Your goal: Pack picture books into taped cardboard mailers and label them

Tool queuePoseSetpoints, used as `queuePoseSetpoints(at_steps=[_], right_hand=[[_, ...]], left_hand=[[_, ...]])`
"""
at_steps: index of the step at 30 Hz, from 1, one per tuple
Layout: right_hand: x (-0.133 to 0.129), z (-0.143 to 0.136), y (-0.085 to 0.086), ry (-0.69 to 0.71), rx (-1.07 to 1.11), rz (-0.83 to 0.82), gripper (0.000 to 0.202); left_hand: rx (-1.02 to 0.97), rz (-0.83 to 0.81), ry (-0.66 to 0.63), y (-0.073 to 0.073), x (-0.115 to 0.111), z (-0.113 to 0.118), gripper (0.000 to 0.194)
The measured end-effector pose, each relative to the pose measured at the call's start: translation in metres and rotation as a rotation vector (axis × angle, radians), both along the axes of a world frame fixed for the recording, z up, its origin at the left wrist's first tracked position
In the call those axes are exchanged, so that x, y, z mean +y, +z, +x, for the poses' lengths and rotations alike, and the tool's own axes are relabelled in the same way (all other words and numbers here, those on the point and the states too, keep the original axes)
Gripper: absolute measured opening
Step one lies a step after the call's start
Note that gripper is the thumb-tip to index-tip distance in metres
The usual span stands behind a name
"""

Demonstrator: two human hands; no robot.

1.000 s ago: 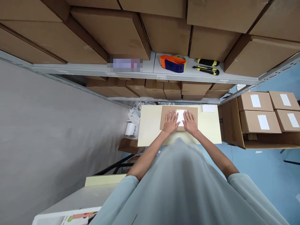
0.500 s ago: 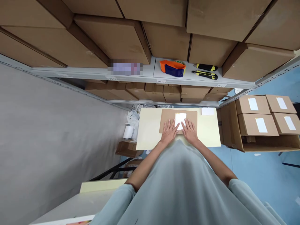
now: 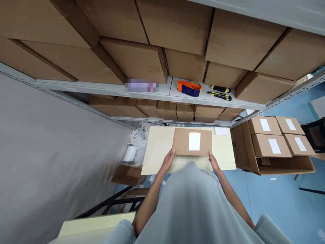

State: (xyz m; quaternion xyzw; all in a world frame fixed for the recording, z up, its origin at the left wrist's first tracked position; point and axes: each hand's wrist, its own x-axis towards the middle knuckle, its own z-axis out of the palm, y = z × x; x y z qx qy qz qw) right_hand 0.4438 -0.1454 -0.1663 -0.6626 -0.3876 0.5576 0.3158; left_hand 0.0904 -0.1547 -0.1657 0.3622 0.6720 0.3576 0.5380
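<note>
A closed cardboard box [image 3: 180,143] sits over the pale yellow tabletop [image 3: 156,149], with a white label [image 3: 194,141] on its upper face. At the box's near left corner, my left hand [image 3: 168,160] has its fingers against the side. My right hand [image 3: 214,162] grips the opposite near corner in the same way. The undersides of the fingers are hidden. I cannot tell whether the box is lifted off the table.
White paper slips [image 3: 221,131] lie at the table's far right. A large open carton [image 3: 246,149] with several labelled boxes [image 3: 271,145] stands on the right. Ahead, a shelf [image 3: 162,96] carries boxes, a tape dispenser [image 3: 189,88] and two utility knives [image 3: 219,93]. A wall [image 3: 63,152] rises on the left.
Both hands, which lay flat on the label and box top, have moved apart to the box's two near corners and now hold it. The view has shifted slightly.
</note>
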Motion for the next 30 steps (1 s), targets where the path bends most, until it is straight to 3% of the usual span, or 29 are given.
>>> queuePoseSetpoints(at_steps=[3, 9, 16, 21, 26, 30], right_hand=[[-0.002, -0.014, 0.016, -0.027, -0.015, 0.007, 0.092], [0.026, -0.021, 0.064, -0.019, -0.119, 0.283, 0.075], [0.025, -0.03, 0.098, -0.082, -0.446, 0.249, 0.069], [0.013, -0.032, 0.099, -0.118, -0.616, 0.158, 0.069], [-0.001, -0.031, 0.081, -0.117, -0.663, 0.058, 0.073], [-0.009, -0.036, 0.068, -0.111, -0.616, 0.047, 0.076]], left_hand=[[-0.024, 0.079, -0.048, 0.011, -0.002, 0.003, 0.08], [0.063, 0.248, -0.047, 0.046, 0.016, 0.007, 0.083], [0.247, 0.248, 0.134, 0.07, 0.024, 0.012, 0.055], [0.266, 0.154, 0.124, 0.069, 0.02, 0.011, 0.043], [0.219, 0.071, 0.065, 0.051, 0.014, 0.008, 0.043], [0.166, 0.106, 0.03, 0.035, 0.01, 0.008, 0.051]])
